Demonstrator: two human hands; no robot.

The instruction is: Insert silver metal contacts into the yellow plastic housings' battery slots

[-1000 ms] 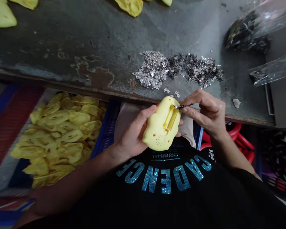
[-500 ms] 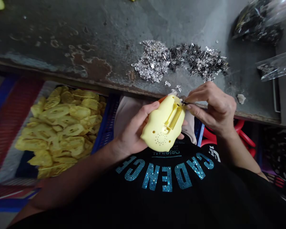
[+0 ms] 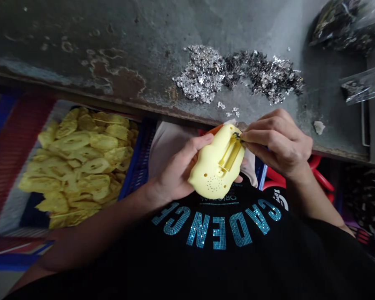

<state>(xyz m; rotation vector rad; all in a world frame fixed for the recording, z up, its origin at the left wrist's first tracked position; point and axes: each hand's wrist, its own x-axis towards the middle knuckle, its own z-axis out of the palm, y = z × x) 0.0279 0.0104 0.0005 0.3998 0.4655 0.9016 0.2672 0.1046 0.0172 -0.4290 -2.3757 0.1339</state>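
Observation:
My left hand (image 3: 178, 166) grips a pale yellow plastic casing (image 3: 211, 177), which has a raised rib slot and a cluster of small holes. My right hand (image 3: 278, 143) pinches a small dark metal part (image 3: 236, 135) at the casing's upper edge, beside the slot, and my fingers hide most of it. The casing is held over my lap, just below the table edge. Neither hand touches the nearby heaps of small silvery metal pieces (image 3: 203, 75) and darker metal pieces (image 3: 268, 75).
A worn grey tabletop (image 3: 65, 29) lies ahead, with a few loose metal bits (image 3: 228, 109). A blue crate (image 3: 139, 162) of yellow plastic pieces (image 3: 78, 154) stands at left. Clear plastic bags (image 3: 343, 33) lie at upper right; a red stool (image 3: 320, 179) stands below.
My right hand has closed in, and its fingers now cover most of the small metal part. The casing has turned slightly in my left hand. The view has shifted a little.

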